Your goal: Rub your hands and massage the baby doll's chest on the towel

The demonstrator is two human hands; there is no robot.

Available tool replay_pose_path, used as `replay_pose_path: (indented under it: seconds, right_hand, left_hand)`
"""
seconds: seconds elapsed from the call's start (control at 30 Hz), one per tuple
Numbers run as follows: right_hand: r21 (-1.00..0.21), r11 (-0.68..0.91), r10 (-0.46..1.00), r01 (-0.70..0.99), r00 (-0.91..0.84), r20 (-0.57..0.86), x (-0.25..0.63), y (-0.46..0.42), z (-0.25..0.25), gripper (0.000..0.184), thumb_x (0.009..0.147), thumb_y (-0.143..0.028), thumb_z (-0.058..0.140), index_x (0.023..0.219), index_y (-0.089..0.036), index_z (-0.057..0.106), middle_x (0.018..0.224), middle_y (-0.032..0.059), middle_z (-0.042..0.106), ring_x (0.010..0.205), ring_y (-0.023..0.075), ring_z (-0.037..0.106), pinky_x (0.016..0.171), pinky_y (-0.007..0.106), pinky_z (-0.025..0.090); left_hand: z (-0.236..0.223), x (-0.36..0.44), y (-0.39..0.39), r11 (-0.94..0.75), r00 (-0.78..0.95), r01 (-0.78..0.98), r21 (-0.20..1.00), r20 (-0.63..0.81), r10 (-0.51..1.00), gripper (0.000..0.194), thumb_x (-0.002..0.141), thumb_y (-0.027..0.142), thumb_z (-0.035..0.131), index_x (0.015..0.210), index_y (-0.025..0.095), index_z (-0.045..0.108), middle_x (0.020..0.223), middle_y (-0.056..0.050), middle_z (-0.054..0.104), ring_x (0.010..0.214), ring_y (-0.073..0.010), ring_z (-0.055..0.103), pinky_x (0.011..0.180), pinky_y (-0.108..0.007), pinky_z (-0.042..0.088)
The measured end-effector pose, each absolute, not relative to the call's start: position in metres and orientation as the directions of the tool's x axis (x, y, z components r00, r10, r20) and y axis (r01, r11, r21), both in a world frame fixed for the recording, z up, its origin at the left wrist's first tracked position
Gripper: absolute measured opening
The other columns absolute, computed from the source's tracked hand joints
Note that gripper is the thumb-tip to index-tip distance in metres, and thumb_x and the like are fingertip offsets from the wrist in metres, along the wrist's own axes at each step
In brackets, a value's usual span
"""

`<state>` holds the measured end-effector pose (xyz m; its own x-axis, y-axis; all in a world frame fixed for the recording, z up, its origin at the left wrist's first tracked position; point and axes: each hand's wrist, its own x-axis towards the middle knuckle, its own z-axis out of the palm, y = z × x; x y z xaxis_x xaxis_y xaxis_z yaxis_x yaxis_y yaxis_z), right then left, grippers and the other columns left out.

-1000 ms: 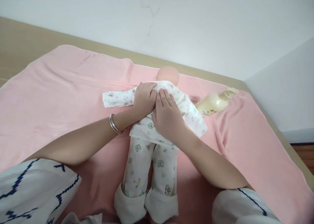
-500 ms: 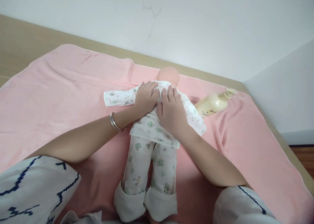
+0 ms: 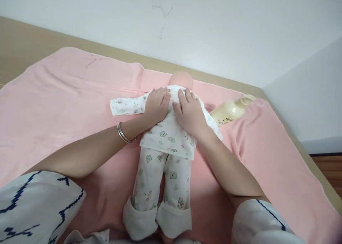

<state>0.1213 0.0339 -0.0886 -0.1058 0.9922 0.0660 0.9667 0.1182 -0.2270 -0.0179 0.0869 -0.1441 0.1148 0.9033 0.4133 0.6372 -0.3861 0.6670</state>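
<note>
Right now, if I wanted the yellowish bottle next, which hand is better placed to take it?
Probably the right hand: it rests on the printed top, on the side nearer the yellowish bottle. The left hand is farther off, with the right hand between it and the bottle.

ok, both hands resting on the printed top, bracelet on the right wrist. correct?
Not quite: the bracelet is on the left wrist, as the head view shows. The left hand and right hand do both rest on the printed top.
</note>
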Motion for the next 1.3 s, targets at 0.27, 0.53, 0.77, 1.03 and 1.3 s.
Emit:
replay_pose_path:
  seconds: [0.27,0.53,0.77,1.03,1.3]
  right_hand:
    - [-0.179,0.326,0.943,0.928,-0.305,0.132,0.097,0.000,-0.093,0.062,0.108,-0.025,0.032,0.167,-0.007,0.037,0.178,0.0158,0.031,0.170,0.0362,0.018,0.139,0.061,0.018]
    - [-0.319,0.163,0.987,0.934,-0.155,0.050,0.130,0.045,-0.088,0.057,0.111,-0.042,0.033,0.165,-0.028,0.044,0.183,0.0112,0.015,0.171,0.0390,0.011,0.133,0.073,0.013]
    - [-0.294,0.087,0.995,0.952,-0.070,0.066,0.141,0.049,-0.091,0.070,0.110,-0.050,0.030,0.170,-0.014,0.032,0.179,0.0213,0.025,0.168,0.0420,0.020,0.132,0.069,0.023]
    - [-0.067,0.158,0.979,0.985,-0.148,0.142,0.103,-0.005,-0.084,0.062,0.108,-0.026,0.034,0.160,0.005,0.042,0.169,0.0334,0.039,0.162,0.0412,0.038,0.133,0.058,0.031]
    - [-0.361,0.140,0.985,0.922,-0.094,0.143,0.142,0.049,-0.091,0.059,0.106,-0.038,0.036,0.150,-0.004,0.054,0.164,0.0252,0.051,0.155,0.0379,0.048,0.128,0.059,0.039]
  left_hand:
    - [-0.145,-0.020,0.089,-0.428,0.127,0.596,0.679,0.447,0.886,0.049,0.105,0.028,0.023,0.102,0.022,0.072,0.122,-0.011,0.080,0.120,-0.0253,0.071,0.121,-0.048,0.046]
    - [-0.145,-0.018,0.087,-0.396,0.110,0.623,0.675,0.425,0.898,0.050,0.106,0.028,0.024,0.119,0.019,0.072,0.134,-0.012,0.077,0.130,-0.0238,0.068,0.127,-0.047,0.042]
    - [-0.142,-0.018,0.087,-0.371,0.135,0.665,0.649,0.384,0.913,0.049,0.103,0.031,0.032,0.131,0.016,0.070,0.144,-0.011,0.073,0.136,-0.0259,0.064,0.131,-0.048,0.037]
    - [-0.140,-0.020,0.092,-0.421,0.223,0.709,0.565,0.387,0.895,0.051,0.103,0.033,0.031,0.130,0.013,0.070,0.141,-0.014,0.073,0.132,-0.0282,0.065,0.124,-0.047,0.044]
    - [-0.124,-0.015,0.074,-0.446,0.289,0.775,0.448,0.378,0.880,0.049,0.104,0.028,0.030,0.131,0.011,0.068,0.138,-0.017,0.073,0.136,-0.0314,0.063,0.121,-0.051,0.046]
